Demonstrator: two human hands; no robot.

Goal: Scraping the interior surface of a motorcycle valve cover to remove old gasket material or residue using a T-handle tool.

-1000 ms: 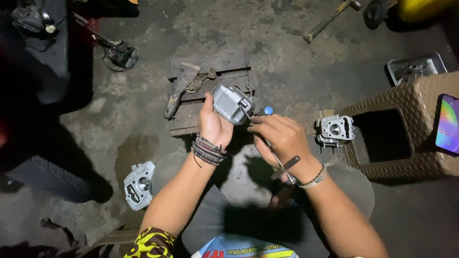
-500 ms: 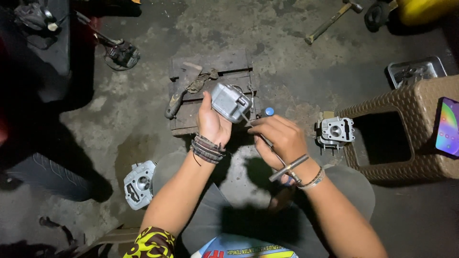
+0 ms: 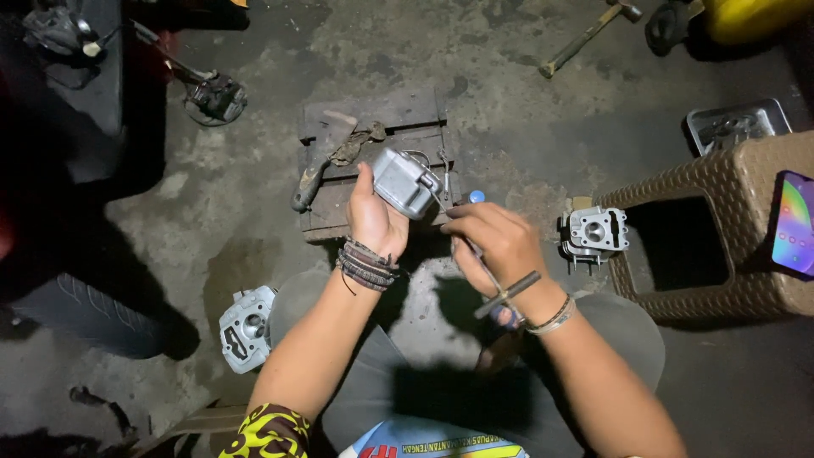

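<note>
Hands worked above a low wooden block [image 3: 373,114] on the stained concrete floor [image 3: 509,102]. Left hand [image 3: 373,216] was clenched around a grey metal engine cover [image 3: 405,181], holding it up over the block's front edge, open side tilted toward the right hand. Right hand [image 3: 496,246] was closed on a T-handle wrench [image 3: 500,293]: crossbar lay near the wrist, shaft ran up under the fingers toward the cover. Whether the tip touched the cover could not be told. A small blue object [image 3: 476,197] showed just above the right fingers.

On the block lay a dark-handled tool [image 3: 318,165] and a crumpled rag [image 3: 360,144]. A cylinder head [image 3: 596,231] sat on the floor right of the hands, just beside a brown woven stool [image 3: 721,246]; a lit phone [image 3: 795,222] rested on the stool's top. A second grey casting [image 3: 246,326] lay beside the left forearm. A hammer [image 3: 589,34] and a metal tray [image 3: 736,125] lay farther off, well apart from the hands.
</note>
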